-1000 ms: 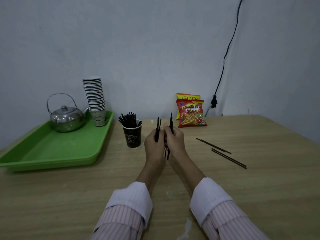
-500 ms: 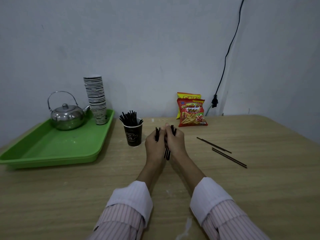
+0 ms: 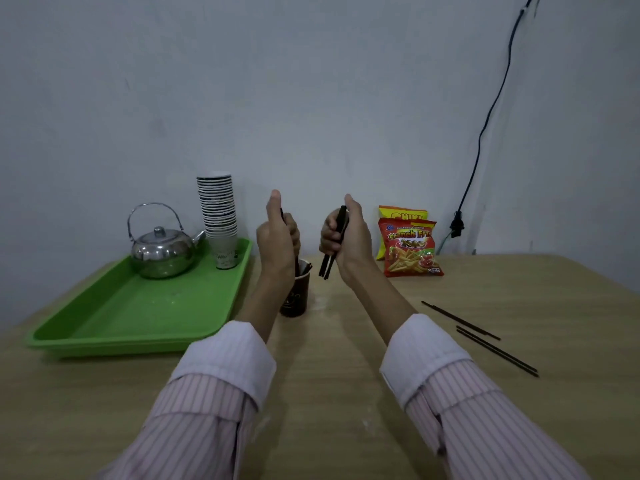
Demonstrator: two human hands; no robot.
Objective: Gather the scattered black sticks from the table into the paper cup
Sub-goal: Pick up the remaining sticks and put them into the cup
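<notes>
A dark paper cup [image 3: 295, 299] stands on the wooden table just right of the green tray, with black sticks in it. My left hand [image 3: 277, 237] is raised right above the cup, closed on black sticks whose lower ends reach into the cup; the hand hides most of them. My right hand [image 3: 346, 237] is up beside it, to the right of the cup, gripping a bundle of black sticks [image 3: 333, 247] that points down over the table. Three loose black sticks [image 3: 485, 336] lie on the table to the right.
A green tray [image 3: 121, 317] at the left holds a steel kettle [image 3: 161, 249] and a tall stack of paper cups [image 3: 219, 216]. Two snack bags [image 3: 410, 245] lean on the wall behind. A black cable [image 3: 485, 126] hangs at the right.
Both hands rose from the table and parted, each with part of the bundle. The left hand moved over the cup and lowered its sticks into it.
</notes>
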